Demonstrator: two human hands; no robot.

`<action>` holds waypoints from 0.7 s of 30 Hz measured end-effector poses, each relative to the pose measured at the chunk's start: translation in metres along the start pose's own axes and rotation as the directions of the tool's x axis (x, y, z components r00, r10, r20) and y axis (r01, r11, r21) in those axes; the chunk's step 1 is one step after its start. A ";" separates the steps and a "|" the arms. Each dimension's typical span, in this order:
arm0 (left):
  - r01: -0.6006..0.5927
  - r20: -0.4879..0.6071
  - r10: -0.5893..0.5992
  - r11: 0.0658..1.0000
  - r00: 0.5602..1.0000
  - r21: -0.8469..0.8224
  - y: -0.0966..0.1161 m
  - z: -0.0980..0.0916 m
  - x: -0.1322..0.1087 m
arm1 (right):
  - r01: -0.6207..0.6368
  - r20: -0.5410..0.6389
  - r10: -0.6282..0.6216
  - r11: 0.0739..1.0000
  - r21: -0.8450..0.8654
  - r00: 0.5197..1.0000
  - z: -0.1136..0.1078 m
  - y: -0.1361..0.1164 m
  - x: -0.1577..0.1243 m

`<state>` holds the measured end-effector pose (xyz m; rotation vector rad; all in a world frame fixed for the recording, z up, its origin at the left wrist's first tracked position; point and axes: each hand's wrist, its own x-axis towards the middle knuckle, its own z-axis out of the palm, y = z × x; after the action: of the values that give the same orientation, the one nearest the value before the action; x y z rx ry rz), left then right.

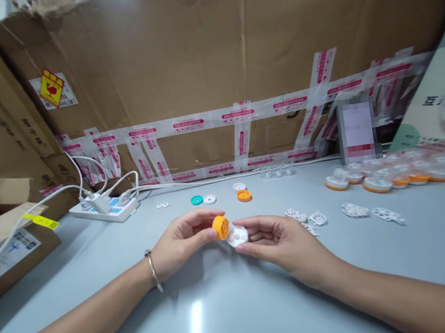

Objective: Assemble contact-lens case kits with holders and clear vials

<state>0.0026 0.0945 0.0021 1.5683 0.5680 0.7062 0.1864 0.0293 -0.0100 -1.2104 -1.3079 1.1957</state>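
Note:
My left hand (183, 240) pinches a small orange wheel-shaped plastic part (220, 227) between thumb and fingers, just above the grey table (226, 319). A thin bracelet is on that wrist. My right hand (275, 236) holds a round white plastic part (237, 236) at its fingertips, right beside the orange one. The two parts touch or nearly touch in the middle of the view.
Loose white lattice pieces (355, 210) lie to the right, with several assembled orange-and-white discs (376, 184) behind them. A teal ring (196, 200), white rings and an orange cap (244, 195) sit further back. A power strip (103, 209) with cables and cardboard boxes (6, 238) stand at left.

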 end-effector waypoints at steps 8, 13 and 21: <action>-0.037 0.002 0.037 0.991 0.999 0.131 -0.005 0.005 0.000 | 0.024 0.073 -0.023 1.000 -0.005 0.997 0.001 0.005 0.001; -0.065 0.018 0.063 0.973 0.998 0.220 -0.007 0.006 -0.001 | 0.054 0.083 -0.052 0.998 -0.027 0.995 0.001 0.007 -0.001; -0.090 -0.040 0.116 0.911 0.992 0.402 -0.007 0.011 -0.004 | 0.071 0.049 -0.068 0.996 -0.061 0.996 0.002 0.007 -0.003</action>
<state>0.0082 0.0844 -0.0062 1.9741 0.7133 0.7532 0.1852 0.0266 -0.0171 -1.1780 -1.4205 1.1461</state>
